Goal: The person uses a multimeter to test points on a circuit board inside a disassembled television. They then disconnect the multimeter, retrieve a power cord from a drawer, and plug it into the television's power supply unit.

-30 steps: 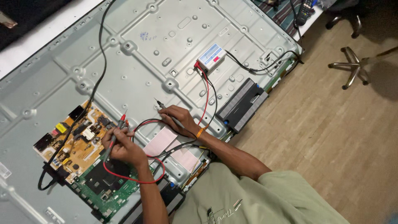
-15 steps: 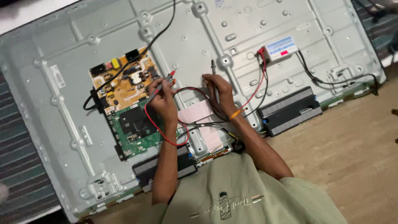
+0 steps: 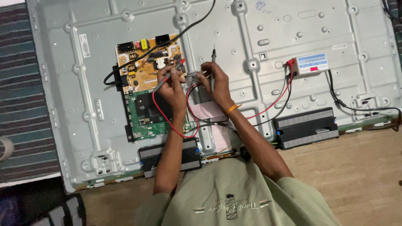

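Probes (image 3: 212,62) now nearer yellow board (image 3: 144,62)

Probing the open television back panel (image 3: 293,33)

My left hand (image 3: 172,86) holds the red probe (image 3: 169,75) on the yellow board (image 3: 144,62); my right hand (image 3: 214,81) grips the black probe (image 3: 213,62).

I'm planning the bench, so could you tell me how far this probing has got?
Done: tester box wired up on the panel. In hand: left hand holds the red probe, right hand the black probe, by the yellow board. Left: green board unprobed.
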